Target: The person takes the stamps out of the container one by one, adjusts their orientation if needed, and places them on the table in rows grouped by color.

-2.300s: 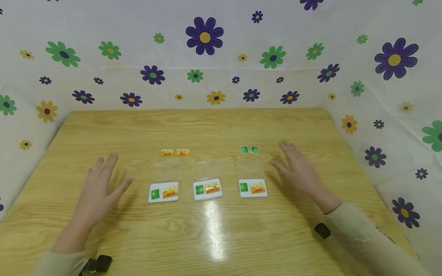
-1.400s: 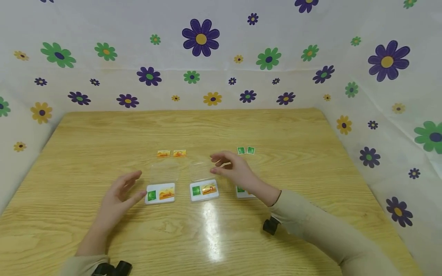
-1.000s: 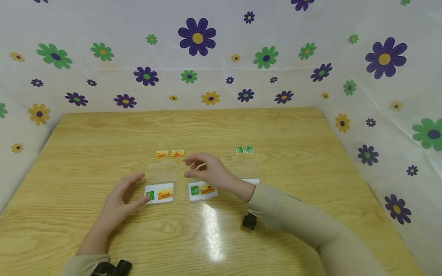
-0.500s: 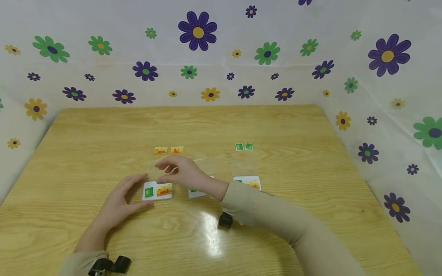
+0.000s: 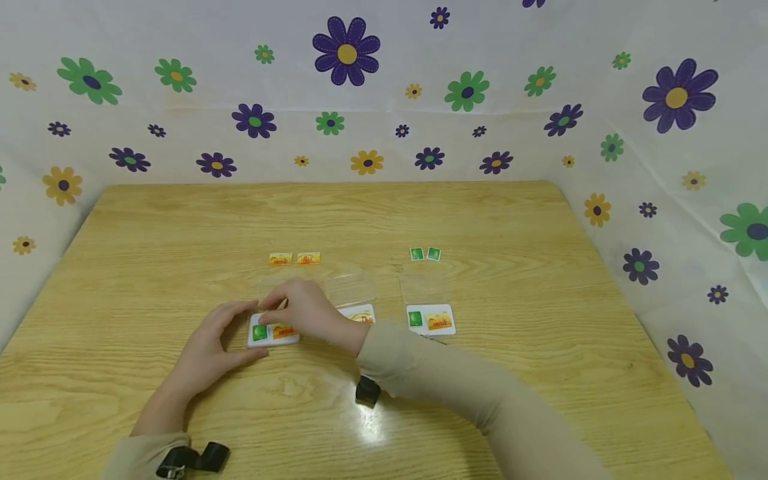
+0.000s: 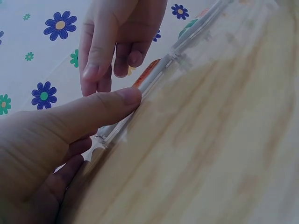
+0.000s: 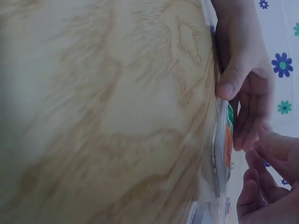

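Behind and along both sides, one white flower-printed cloth [image 5: 210,40]; within it, one wood-grain tabletop [image 5: 540,280]. Reaching in from the near side, two beige sleeves, a right sleeve [image 5: 456,380] and a left sleeve [image 5: 144,453], and two bare hands. At the left case [image 5: 278,341], the left hand [image 5: 210,347], its grip holding that case by thumb at the near edge and forefinger at the far left corner. Above the same case, the right hand [image 5: 312,310], loosely curved, with a gap between thumb and forefinger in the head view; contact with the case impossible to tell.

In a row from left to right, three flat white cases: that left case, a middle case [image 5: 345,311] partly hidden, a right case [image 5: 447,308] in full view. Just beyond, three clear lids [image 5: 351,289], the left one mostly hidden. Worn at the wrists, two black devices [image 5: 367,392].

On the cases, three printed orange pieces [image 5: 439,321] and two green squares [image 5: 415,319] visible. Farther off, two loose orange pieces [image 5: 281,259] to the left, two loose green squares [image 5: 417,254] to the right.

Different from the earliest frame: both hands, first spread well apart, now together at the left case. Unchanged: all four loose pieces.
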Motion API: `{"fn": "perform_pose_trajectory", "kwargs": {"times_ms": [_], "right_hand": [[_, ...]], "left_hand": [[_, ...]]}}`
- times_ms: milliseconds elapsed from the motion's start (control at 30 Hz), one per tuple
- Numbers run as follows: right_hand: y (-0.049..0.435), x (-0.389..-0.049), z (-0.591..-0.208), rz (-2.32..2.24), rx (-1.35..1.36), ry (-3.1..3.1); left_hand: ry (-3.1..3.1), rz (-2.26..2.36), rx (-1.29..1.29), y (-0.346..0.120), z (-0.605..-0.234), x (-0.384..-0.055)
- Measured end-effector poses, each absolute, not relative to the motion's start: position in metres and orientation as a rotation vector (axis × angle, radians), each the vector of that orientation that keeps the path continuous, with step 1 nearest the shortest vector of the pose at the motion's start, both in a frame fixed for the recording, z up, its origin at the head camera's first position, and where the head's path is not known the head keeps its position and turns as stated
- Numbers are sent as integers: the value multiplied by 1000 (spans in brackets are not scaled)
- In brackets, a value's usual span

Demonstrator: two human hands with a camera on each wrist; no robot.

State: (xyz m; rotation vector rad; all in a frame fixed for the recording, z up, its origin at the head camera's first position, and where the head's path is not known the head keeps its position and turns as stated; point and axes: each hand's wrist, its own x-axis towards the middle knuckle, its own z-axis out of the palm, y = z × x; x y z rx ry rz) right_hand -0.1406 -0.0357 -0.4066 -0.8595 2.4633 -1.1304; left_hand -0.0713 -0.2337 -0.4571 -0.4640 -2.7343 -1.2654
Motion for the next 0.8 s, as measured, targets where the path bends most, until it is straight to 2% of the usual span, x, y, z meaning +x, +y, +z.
{"fn": "perform_pose_trajectory", "kwargs": {"times_ms": [800], "right_hand": [[-55,-136,-411,-799,-967,2599]], "left_hand": [[-2693,-1290,-508,-233,-454,-70]]}}
